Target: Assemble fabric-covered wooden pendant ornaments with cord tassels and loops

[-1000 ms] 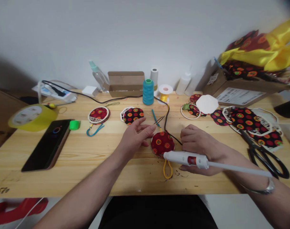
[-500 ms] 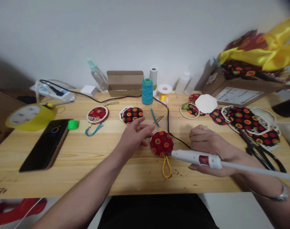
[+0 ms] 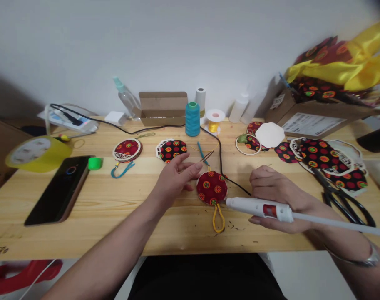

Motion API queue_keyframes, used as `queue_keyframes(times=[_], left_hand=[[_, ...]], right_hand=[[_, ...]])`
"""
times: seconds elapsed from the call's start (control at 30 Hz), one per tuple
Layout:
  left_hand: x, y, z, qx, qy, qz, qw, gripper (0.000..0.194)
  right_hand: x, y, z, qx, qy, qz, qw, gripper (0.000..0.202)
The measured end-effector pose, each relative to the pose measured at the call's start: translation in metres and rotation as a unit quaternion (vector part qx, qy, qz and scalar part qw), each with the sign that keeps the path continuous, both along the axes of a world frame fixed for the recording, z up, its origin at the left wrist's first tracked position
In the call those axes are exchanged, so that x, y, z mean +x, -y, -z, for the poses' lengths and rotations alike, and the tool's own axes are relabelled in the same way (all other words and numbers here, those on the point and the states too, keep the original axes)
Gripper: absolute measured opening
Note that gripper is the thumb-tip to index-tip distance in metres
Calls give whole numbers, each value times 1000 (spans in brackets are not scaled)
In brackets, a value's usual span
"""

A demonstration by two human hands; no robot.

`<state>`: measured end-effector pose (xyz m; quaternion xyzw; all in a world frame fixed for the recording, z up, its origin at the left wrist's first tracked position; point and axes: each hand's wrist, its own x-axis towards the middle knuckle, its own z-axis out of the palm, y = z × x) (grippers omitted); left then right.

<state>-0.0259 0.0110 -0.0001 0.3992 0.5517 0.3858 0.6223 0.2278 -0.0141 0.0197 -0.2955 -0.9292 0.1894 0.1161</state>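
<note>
In my right hand is a white hot glue gun, gripped with its nozzle at the lower right edge of a round red patterned fabric disc. A long pale glue stick sticks out of its back end. The disc lies in front of me with a yellow cord loop at its bottom and a blue cord piece above it. My left hand rests at the disc's left edge, thumb and fingers apart; whether the fingertips press on it is hard to tell.
A black cable runs behind the disc toward my right hand. Blue thread stands at the back. Black scissors and fabric pieces lie on the right, by a cardboard box. A phone and yellow tape are left.
The glue gun and my right hand have shifted very slightly to the right along the disc's edge. My left hand stays about where it was.
</note>
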Motion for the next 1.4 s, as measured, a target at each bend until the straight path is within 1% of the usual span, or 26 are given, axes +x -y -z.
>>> queue_keyframes(times=[0.2, 0.37, 0.5, 0.67, 0.87, 0.97, 1.07, 1.13, 1.2, 1.27, 1.33, 1.4], left_hand=[[1, 0, -1, -6, 2, -10, 1000, 74], [1, -1, -2, -6, -2, 2, 1000, 73], [1, -1, -3, -17, 2, 7, 1000, 75], [1, -1, -2, -7, 4, 9, 1000, 75], [1, -2, -2, -15, -6, 7, 1000, 74], [1, -1, 1, 7, -14, 11, 1000, 73], [0, 2, 3, 52, -71, 23, 996, 75], [0, 6, 2, 100, -136, 38, 985, 77], [1, 11, -1, 149, -204, 58, 966, 78], [2, 19, -4, 187, -268, 72, 942, 82], [4, 26, -5, 212, -324, 86, 918, 85], [6, 33, -2, 225, -361, 98, 900, 84]], right_hand=[[2, 1, 2, 0, 2, 11, 1000, 34], [5, 3, 2, 5, 1, 21, 1000, 34], [1, 4, 3, 4, -2, 10, 1000, 34], [-3, 5, 5, 8, -3, 13, 1000, 34], [11, 4, 3, 6, -27, 30, 999, 31], [19, 3, 2, 7, -63, 47, 997, 27], [25, 0, 3, 28, -123, 93, 988, 20], [28, -1, 6, 63, -162, 154, 973, 18], [32, -3, 11, 112, -187, 213, 953, 16], [35, -4, 16, 150, -205, 251, 934, 14], [36, -4, 19, 163, -227, 275, 920, 15], [36, -4, 21, 164, -246, 283, 913, 18]])
